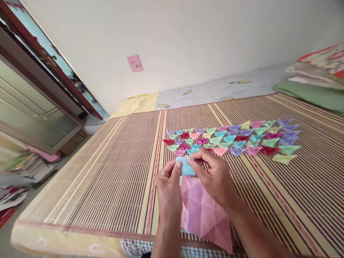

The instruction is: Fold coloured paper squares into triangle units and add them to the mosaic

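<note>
A small folded light-blue paper (186, 167) is held up between both hands. My left hand (170, 184) pinches its left side, thumb on the front face. At the right side and upper edge, my right hand (212, 173) grips the same paper between thumb and fingers. Creased pink paper (202, 211) lies beneath and between my forearms, near the bed's front edge. Beyond my hands, rows of small folded paper pieces (216, 141) in green, blue, red, pink, purple and yellow spread over the striped mat (120, 172).
Green folded bedding and a patterned pillow (326, 62) are stacked at the far right. A pink note (135, 63) is on the wall. At left are a glass-panelled door (37, 114) and a pile of papers or books (28, 168) beside the bed.
</note>
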`<state>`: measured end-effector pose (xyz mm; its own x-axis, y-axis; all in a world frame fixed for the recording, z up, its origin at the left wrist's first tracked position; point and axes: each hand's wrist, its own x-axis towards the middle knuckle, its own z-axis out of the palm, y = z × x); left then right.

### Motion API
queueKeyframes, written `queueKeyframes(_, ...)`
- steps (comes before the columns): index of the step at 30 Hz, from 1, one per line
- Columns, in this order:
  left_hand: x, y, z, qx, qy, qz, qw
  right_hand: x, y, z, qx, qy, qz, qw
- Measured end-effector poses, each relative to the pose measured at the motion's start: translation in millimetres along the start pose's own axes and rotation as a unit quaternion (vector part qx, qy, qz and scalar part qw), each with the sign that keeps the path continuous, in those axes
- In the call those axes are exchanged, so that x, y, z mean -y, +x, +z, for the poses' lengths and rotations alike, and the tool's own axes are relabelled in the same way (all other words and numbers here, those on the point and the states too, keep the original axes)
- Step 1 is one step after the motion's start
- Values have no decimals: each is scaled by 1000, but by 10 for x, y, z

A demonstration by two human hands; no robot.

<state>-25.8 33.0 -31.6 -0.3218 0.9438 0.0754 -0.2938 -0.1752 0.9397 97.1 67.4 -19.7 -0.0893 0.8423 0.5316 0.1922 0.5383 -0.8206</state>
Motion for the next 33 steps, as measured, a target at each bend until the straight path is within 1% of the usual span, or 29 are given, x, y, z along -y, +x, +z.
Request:
queueKeyframes(3, 15, 3, -17, -2, 18, 0, 1000, 16, -1, -26, 7, -2, -35, 999)
queueKeyframes(7, 17, 10, -49, -25, 22, 7, 999, 39, 21, -80, 58, 30, -41, 997)
queueKeyframes(9, 2, 9, -59, -20, 39, 9, 999, 43, 36, -109, 73, 28, -39, 996)
queueKeyframes(12, -25, 4, -54, 5, 80, 6, 997, 42, 56, -137, 68, 17, -47, 996)
queueKeyframes(14, -35, 2, -39, 13, 87, 2, 996, 40, 62, -139, 63, 17, -53, 996)
queueKeyframes(17, -30, 5, -10, -4, 65, -4, 998, 38, 57, -124, 61, 26, -46, 997)
queueKeyframes(21, -20, 13, 17, -30, 19, 4, 999, 36, 43, -108, 20, 36, -7, 999)
queueKeyframes(24, -20, 21, 22, -31, 3, 7, 999, 43, 37, -108, 2, 38, 2, 999)
queueKeyframes(27, -20, 32, 21, -20, -18, -18, 999, 55, 37, -111, 21, 53, -9, 998)
queueKeyframes(29, -22, 40, 22, -24, -40, -37, 998, 60, 40, -114, 35, 63, -15, 997)
queueKeyframes(31, -25, 45, 25, -31, -56, -50, 997, 63, 45, -121, 38, 66, -19, 997)
queueKeyframes(33, -29, 48, 25, -23, -56, -53, 997, 65, 52, -130, 34, 65, -25, 997)
